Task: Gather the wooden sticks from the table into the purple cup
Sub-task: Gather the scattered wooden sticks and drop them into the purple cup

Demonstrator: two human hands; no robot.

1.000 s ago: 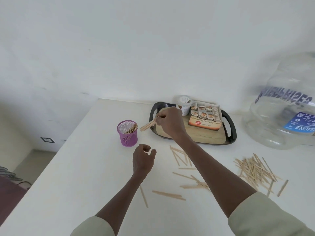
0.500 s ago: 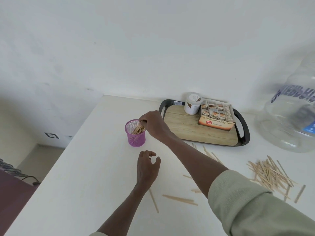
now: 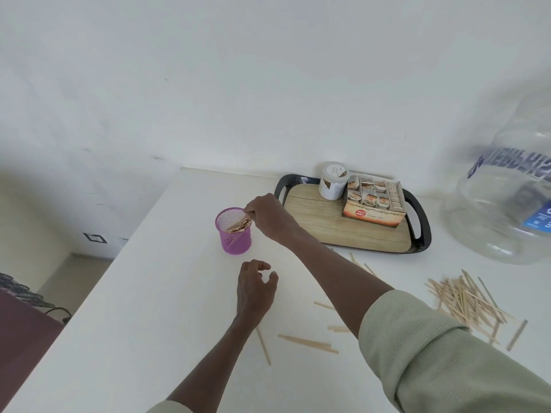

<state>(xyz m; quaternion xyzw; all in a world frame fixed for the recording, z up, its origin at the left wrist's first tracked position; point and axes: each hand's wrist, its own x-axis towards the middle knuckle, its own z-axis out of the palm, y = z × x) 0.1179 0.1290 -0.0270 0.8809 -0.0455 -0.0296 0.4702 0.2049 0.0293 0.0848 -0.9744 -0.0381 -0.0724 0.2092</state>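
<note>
The purple mesh cup (image 3: 234, 239) stands on the white table (image 3: 155, 308) with several wooden sticks (image 3: 238, 225) leaning inside it. My right hand (image 3: 269, 217) is at the cup's right rim, fingertips pinched on the tops of those sticks. My left hand (image 3: 255, 289) hovers below the cup, fingers loosely curled and apart, holding nothing. A large heap of sticks (image 3: 465, 302) lies at the right. A few loose sticks (image 3: 307, 342) lie near my left wrist, and others are partly hidden under my right forearm.
A black tray with a wooden base (image 3: 351, 236) sits behind my right arm, holding a white jar (image 3: 333, 180) and a box of tea bags (image 3: 374, 208). A big clear water jug (image 3: 507, 201) stands at the far right. The table's left edge drops to the floor.
My right hand carried a bundle of sticks from over the tray leftward to the cup and lowered them into it. My left hand stayed roughly in place.
</note>
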